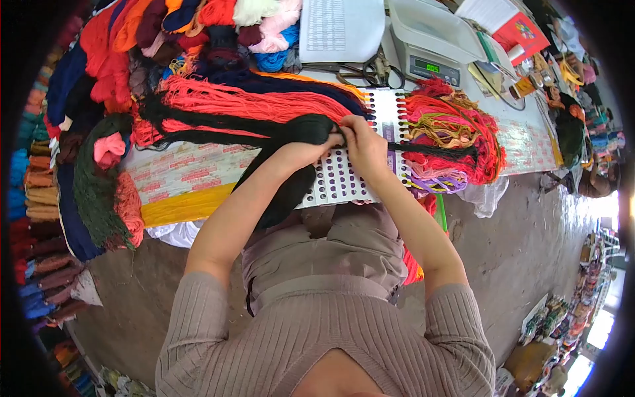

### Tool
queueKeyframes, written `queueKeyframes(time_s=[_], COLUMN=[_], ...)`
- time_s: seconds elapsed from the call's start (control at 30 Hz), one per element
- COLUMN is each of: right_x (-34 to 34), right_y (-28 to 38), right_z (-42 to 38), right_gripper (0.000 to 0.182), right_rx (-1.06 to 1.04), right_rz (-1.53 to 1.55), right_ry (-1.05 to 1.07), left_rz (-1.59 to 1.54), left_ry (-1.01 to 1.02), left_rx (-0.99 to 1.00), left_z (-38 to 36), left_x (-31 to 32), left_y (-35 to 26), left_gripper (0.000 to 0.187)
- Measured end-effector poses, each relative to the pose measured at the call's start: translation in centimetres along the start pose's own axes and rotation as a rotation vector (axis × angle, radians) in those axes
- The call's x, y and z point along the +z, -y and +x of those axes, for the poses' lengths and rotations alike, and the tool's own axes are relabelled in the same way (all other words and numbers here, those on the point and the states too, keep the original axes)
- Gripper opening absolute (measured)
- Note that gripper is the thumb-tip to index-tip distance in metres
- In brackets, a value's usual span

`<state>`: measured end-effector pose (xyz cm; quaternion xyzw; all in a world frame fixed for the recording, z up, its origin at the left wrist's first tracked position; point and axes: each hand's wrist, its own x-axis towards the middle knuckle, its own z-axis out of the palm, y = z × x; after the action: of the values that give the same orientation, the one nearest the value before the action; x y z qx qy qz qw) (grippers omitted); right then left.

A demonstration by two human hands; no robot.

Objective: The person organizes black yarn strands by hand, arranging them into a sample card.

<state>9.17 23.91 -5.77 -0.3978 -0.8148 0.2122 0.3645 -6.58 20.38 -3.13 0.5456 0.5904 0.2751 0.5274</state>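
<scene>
My left hand (309, 151) is closed round a thick bundle of black yarn (281, 173) that hangs over the table's front edge. Close beside it, my right hand (365, 147) pinches at the end of the black strands. Both hands are above a white card with punched holes (340, 180). Through the card's right side run bunched threads (453, 135) in red, olive, purple and black. Long coral-red yarn (245, 106) stretches leftward from the card, with dark navy yarn behind it. What exactly lies between my fingertips is hidden.
Behind the card are scissors (380, 69), a printed sheet (340, 33) and a digital scale (433, 69) bearing a clear plastic tray (436, 30). Colourful yarn skeins (106, 56) are heaped at the left. A dark green skein (99, 185) drapes over the table's left edge.
</scene>
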Motion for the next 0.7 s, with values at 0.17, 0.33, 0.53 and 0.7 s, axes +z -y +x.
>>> queueKeyframes(time_s=[0.17,0.33,0.53,0.7], right_x=[-0.1,0.0,0.3,-0.1], right_y=[0.6,0.3,-0.2,-0.4], right_z=[0.3,0.2,-0.1,0.0], right_gripper=[0.017,0.017,0.012,0.015], right_rx=[-0.106,-0.111,0.052,0.293], right_rz=[-0.205,-0.203,-0.096,0.093], right_ry=[0.147,0.160,0.054,0.002], left_rz=[-0.739,-1.057,-0.179,0.394], left_ry=[-0.116,-0.282,-1.368,-0.766], left_rx=[-0.079,0.286,0.329,0.345], left_z=[-4.0,-10.5,-11.2,-4.1], left_x=[-2.6,-7.2,-10.2,-1.7], left_y=[-1.5,-3.9,-0.5,-0.6], left_gripper=[0.029,0.020,0.020,0.055])
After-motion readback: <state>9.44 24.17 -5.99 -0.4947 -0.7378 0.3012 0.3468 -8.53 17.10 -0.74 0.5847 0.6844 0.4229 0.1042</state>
